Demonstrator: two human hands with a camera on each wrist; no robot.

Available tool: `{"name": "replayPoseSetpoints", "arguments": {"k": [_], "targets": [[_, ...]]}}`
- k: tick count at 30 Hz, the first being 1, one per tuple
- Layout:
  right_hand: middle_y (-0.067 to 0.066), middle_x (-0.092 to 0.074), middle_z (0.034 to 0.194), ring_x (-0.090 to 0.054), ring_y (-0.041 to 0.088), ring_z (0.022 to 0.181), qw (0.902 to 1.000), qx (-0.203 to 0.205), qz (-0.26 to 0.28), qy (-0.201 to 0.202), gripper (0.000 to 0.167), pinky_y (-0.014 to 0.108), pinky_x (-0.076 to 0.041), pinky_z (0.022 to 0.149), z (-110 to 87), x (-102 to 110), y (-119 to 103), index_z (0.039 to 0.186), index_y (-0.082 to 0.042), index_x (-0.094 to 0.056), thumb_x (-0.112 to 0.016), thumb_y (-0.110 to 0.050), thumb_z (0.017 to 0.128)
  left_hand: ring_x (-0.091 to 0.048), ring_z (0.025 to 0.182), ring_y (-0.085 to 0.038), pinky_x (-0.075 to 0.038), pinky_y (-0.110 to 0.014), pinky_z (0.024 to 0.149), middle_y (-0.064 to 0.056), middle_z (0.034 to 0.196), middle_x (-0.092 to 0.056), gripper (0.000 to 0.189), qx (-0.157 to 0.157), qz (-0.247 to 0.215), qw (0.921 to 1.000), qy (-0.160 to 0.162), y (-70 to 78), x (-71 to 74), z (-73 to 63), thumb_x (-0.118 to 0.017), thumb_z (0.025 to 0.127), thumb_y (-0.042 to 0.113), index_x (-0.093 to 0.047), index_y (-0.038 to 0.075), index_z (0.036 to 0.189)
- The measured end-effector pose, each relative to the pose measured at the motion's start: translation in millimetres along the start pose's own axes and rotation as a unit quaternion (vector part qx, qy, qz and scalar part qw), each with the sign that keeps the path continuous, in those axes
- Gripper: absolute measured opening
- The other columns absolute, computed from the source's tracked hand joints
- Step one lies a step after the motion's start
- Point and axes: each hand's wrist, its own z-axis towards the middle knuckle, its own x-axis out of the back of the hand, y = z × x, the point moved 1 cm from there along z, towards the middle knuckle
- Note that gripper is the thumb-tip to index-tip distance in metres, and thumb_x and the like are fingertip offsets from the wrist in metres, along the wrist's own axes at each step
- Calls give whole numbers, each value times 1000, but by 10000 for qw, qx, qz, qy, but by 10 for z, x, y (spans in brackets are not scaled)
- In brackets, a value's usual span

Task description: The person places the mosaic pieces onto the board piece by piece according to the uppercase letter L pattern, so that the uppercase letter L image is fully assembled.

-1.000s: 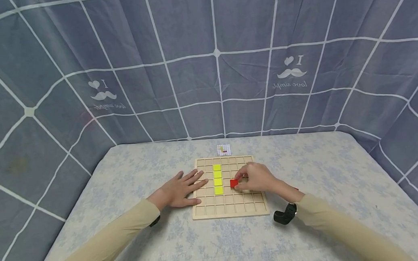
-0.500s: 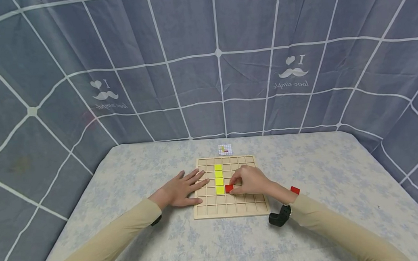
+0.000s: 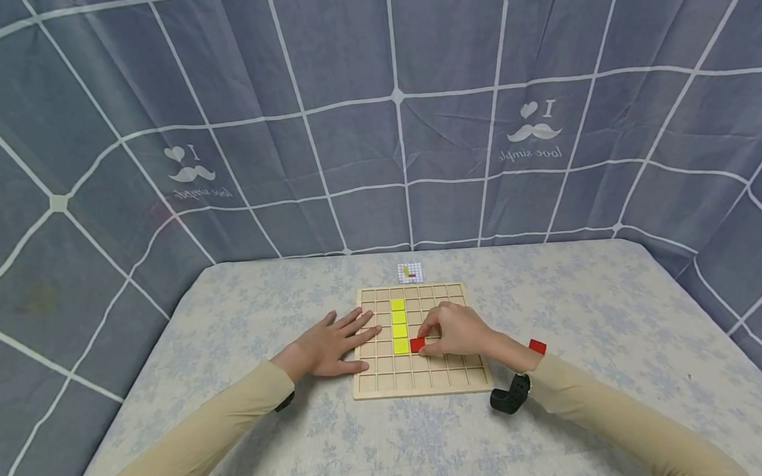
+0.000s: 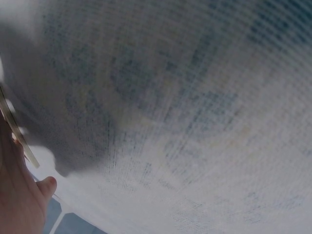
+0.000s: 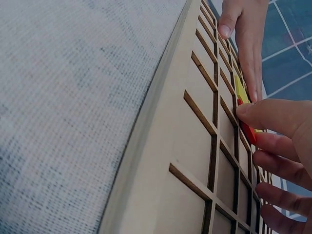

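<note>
A wooden grid board lies on the table, with a column of yellow square tiles set in its cells. My right hand pinches a red square tile between thumb and fingers, just right of the lowest yellow tile. In the right wrist view the red tile sits at the grid, partly covered by the thumb. Fingers spread, my left hand rests on the board's left edge. Only part of the left hand shows in the left wrist view, beside the board's edge.
Another red tile lies on the table beside my right forearm, partly behind it. Beyond the board's far edge is a small card printed with a coloured grid pattern. A blue-grey curtain hangs behind the table.
My right hand has moved left and slightly nearer, bringing the red tile beside the lowest yellow one. The other red tile has come into view by the forearm. The left hand stays put.
</note>
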Motion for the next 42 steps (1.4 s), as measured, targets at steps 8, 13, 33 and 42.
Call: {"name": "replayPoseSetpoints", "arguments": {"k": [8, 13, 33, 42], "targets": [[-12, -68, 80, -44, 3, 68, 10000, 14, 51, 24, 19, 17, -36, 56, -14, 14, -4, 82, -23, -77, -84, -35, 70, -6, 151, -22, -18, -56, 118, 2, 164, -7, 70, 23, -38, 10000, -36, -6, 2, 7, -32, 96, 65, -15, 32, 155], [-11, -68, 84, -46, 5, 71, 9999, 116, 85, 34, 20, 19, -38, 58, -35, 18, -5, 85, -22, -77, -83, -35, 72, -6, 151, -23, -17, -56, 117, 1, 164, -7, 71, -15, -70, 10000, -67, -7, 2, 9, -33, 96, 65, -14, 31, 156], [-8, -69, 94, -60, 19, 88, 9975, -194, 33, 680, 19, 29, -47, 67, -466, 488, 315, 91, -21, -76, -81, -30, 76, -7, 151, -22, -18, -56, 117, 1, 164, -6, 71, -46, -40, 10000, 23, -31, -37, 28, -33, 95, 66, -14, 32, 155], [-5, -69, 92, -61, 22, 89, 9949, -587, -228, 791, 24, 31, -48, 67, -801, 659, 582, 94, -17, -76, -82, -29, 75, -6, 151, -22, -16, -57, 117, 0, 164, -6, 71, -23, -100, 9999, 1, -25, -40, 25, -33, 95, 66, -14, 32, 155]]}}
